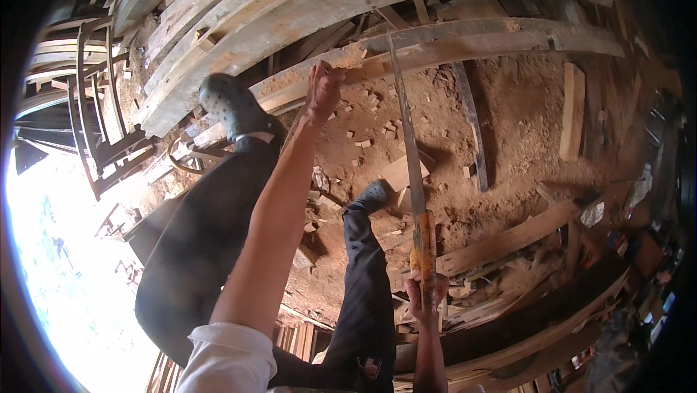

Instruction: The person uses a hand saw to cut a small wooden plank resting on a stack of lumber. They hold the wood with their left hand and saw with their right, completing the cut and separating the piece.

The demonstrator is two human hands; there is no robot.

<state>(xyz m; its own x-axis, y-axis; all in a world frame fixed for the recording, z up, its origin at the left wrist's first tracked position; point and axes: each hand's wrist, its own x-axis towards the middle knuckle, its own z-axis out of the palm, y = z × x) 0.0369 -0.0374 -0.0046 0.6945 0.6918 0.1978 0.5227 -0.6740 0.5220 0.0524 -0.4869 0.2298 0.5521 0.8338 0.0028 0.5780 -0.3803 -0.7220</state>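
Note:
My right hand (427, 295) is wrapped round the worn yellow-orange handle of a hand saw (409, 131). The long, narrow blade points away from me, and its far end lies across a long wooden beam (457, 50). Left of the blade, my left hand (324, 91) grips the beam's near edge, fingers curled over it; part of the grip is hidden. Sawdust lies on the beam's top. My left foot in a grey clog (236, 106) is up against the timber, while my right clog (372, 195) is on the ground.
Wide planks (312, 30) lie stacked beyond the beam. Small offcuts and a wooden block (404, 173) are scattered on the sawdust-covered floor (519, 128). A dark strip (472, 128) and a short timber (573, 111) lie to the right. Wooden frames (91, 102) stand at left.

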